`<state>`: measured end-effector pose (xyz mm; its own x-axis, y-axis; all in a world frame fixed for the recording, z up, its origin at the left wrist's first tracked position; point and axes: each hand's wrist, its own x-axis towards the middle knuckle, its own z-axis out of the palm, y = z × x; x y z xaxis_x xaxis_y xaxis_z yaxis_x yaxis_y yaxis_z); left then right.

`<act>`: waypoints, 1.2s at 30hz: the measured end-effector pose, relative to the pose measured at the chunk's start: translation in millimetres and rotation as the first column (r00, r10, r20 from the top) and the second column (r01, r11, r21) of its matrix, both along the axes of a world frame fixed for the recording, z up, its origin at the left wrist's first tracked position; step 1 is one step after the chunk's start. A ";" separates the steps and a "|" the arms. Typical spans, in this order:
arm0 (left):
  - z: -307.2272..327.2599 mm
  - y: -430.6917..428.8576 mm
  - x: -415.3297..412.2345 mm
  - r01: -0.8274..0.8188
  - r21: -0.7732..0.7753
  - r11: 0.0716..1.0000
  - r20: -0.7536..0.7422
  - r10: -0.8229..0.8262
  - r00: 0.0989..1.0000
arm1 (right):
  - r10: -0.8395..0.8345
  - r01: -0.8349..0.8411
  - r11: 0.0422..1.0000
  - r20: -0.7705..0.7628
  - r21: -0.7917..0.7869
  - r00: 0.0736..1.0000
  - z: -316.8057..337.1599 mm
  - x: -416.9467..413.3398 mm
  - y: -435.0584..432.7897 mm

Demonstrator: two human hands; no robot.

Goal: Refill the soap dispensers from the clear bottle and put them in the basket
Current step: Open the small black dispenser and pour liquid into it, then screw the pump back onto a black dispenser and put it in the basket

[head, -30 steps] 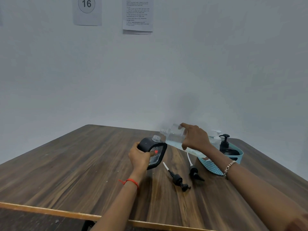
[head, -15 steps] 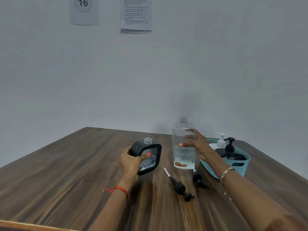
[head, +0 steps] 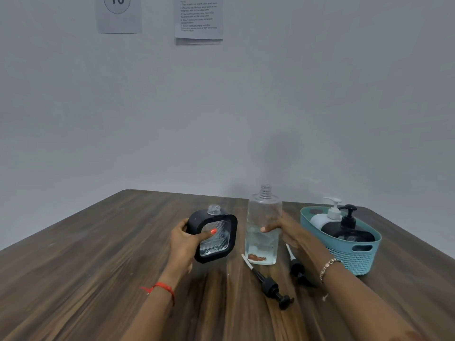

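My left hand (head: 186, 244) grips a black soap dispenser (head: 215, 236) with a clear faceted window and an open neck, held just above the wooden table (head: 86, 267). My right hand (head: 286, 230) holds the clear bottle (head: 263, 225), which stands upright on the table, uncapped, with liquid in its lower half. Two black pump heads lie on the table in front: one (head: 269, 284) between my arms, the other (head: 296, 267) partly hidden behind my right forearm. A teal basket (head: 354, 252) at the right holds a white dispenser (head: 325, 216) and a black dispenser (head: 349, 230).
The grey wall stands close behind the table, with a numbered sheet (head: 119, 13) and a printed notice (head: 199, 18) stuck on it. The basket sits near the table's right edge.
The clear bottle went from tilted over the dispenser's neck to upright on the table, right hand still on it. The left hand lowered the dispenser slightly.
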<state>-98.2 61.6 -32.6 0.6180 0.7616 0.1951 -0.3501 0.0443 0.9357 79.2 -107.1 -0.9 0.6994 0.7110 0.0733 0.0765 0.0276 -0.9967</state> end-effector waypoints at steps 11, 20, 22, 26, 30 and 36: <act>9.6 -14.1 -8.2 0.019 0.017 1.000 0.015 -0.020 1.000 | 0.196 0.301 0.545 0.468 -0.783 0.861 -22.8 -79.3 -28.0; 17.9 -35.5 -18.0 0.033 0.028 0.999 0.017 -0.033 0.999 | -0.123 0.539 0.753 0.724 -0.377 0.679 15.1 -88.5 -47.0; 21.1 -41.4 -18.3 0.045 0.031 0.998 0.005 -0.045 0.999 | -0.270 0.600 0.794 0.826 -0.100 0.495 39.9 -86.7 -51.7; 26.3 -54.6 -17.6 0.087 0.035 0.996 0.004 -0.087 0.996 | -0.215 0.590 0.804 0.961 0.073 0.176 69.4 -81.8 -47.6; 27.0 -60.8 -17.7 0.124 0.042 0.991 -0.002 -0.124 0.992 | -0.068 0.602 0.794 0.997 0.080 -0.043 84.5 -82.6 -45.5; 30.4 -68.3 -22.8 0.173 0.079 0.982 -0.025 -0.171 0.985 | 0.064 0.499 0.853 0.921 0.150 -0.385 96.3 -83.9 -45.7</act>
<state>-121.0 -6.7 -2.2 0.7425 0.6256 0.2393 -0.3267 0.0264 0.9448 -4.7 -152.8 95.4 0.0290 0.6890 0.7241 0.7579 -0.4875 0.4336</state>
